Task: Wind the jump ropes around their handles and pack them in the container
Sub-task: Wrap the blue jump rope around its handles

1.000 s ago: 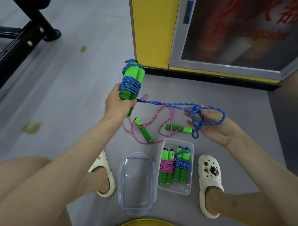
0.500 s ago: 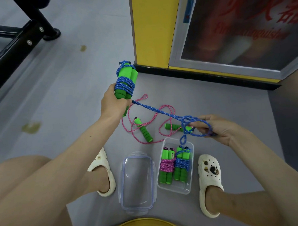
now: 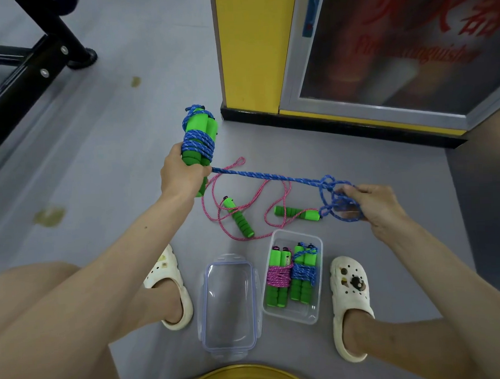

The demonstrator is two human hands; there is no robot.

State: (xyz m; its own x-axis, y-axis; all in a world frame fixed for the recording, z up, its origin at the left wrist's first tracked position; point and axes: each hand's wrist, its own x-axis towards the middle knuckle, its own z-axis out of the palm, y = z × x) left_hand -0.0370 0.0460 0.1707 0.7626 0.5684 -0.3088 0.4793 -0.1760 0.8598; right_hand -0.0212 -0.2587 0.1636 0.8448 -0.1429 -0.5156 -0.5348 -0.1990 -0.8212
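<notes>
Blue braided jump rope [image 3: 265, 175] with two green foam handles [image 3: 199, 134] is held in the air above the grey floor [image 3: 126, 137], with several turns wound round the paired handles. The left hand [image 3: 182, 175] grips the lower part of the handles, fingers closed round them. The right hand [image 3: 372, 204] holds the free end, fingers curled round a bunch of loose loops [image 3: 338, 205]. One strand runs taut between the hands. Hazard, by judgement: the bunch looks tangled, and more pull could draw it into a knot that will not feed onto the handles. The bunch also hangs above the pink braided jump rope [image 3: 215, 219] lying unwound on the floor, so lowering it could snag the two ropes together. Slack tension could let the upper turns slide off the handle tops. The clear plastic rectangular container [image 3: 288, 315] stands on the floor and holds one pink-wound bundle [image 3: 278, 277] and one blue-wound bundle [image 3: 303, 273]. Its clear lid [image 3: 229, 302] lies just beside it. Red lettering on the glass door of the yellow-framed cabinet [image 3: 409, 53] reads in part "Fire …nguishe"; the larger red characters are too blurred to read. No brand is legible on the ropes or the container.
</notes>
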